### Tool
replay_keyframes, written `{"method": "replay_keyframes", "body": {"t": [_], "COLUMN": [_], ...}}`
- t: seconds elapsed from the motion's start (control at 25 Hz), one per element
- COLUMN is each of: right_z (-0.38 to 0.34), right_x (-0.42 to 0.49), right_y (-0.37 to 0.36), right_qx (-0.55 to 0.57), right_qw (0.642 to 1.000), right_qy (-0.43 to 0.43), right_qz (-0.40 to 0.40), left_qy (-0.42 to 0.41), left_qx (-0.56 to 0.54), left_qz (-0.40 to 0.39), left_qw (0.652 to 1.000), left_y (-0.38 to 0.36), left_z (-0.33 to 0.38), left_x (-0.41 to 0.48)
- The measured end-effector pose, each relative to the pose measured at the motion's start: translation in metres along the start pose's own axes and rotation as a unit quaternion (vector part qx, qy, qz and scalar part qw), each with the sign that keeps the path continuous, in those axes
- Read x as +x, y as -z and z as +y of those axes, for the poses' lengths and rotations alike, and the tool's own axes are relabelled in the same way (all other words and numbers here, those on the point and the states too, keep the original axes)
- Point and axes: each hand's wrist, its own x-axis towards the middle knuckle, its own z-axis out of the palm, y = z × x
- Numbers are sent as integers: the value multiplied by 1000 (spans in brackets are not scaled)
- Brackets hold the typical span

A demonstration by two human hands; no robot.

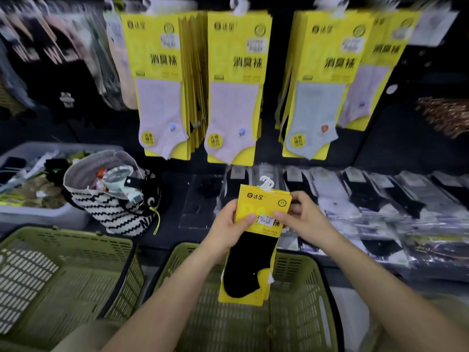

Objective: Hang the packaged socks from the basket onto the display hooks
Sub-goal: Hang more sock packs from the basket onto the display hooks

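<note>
Sock pack (253, 250) above green basket (302, 278), striped bag (114, 212) leftward, yellow packs (233, 85) overhead

Gripped yellow sock pack (262, 207) carries a black sock (247, 265) and a white plastic hook (266, 183). Directly under the grip, an olive-green slotted basket (299, 288); a second green basket (63, 275) lies lower left of it. Above the grip hang yellow packs (154, 59) showing pale lilac socks (160, 115) and one light grey-blue sock (312, 118). Left of the grip, a tote bag (111, 212) in black-and-white zigzag stripes. Right of the grip, black and white socks (380, 194) in clear wrap.
</note>
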Motion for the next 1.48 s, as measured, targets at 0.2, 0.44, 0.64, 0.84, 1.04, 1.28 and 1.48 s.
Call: {"method": "replay_keyframes", "body": {"t": [0.2,0.44,0.64,0.84,1.04,1.28,1.48], "right_z": [-76,-131,-166,-206,-234,-272,-263], "right_x": [9,13,14,23,48,83,108], "right_y": [38,78,97,129,144,161,156], "right_qx": [-21,0,-90,-193,-269,-275,-299], "right_qw": [987,972,947,939,922,900,905], "right_qy": [83,160,232,229,219,243,194], "right_qz": [136,172,204,168,172,235,231], "left_qy": [-74,-125,-133,-157,-209,-224,-217], "left_qx": [-49,-130,-137,-83,-83,-73,-61], "left_qz": [1,-15,60,75,93,189,200], "left_qw": [996,984,980,981,970,953,953], "left_y": [-12,-29,-45,-53,-54,-21,-1], "left_z": [65,122,154,167,184,194,187], "left_x": [9,28,44,55,65,71,64]}}
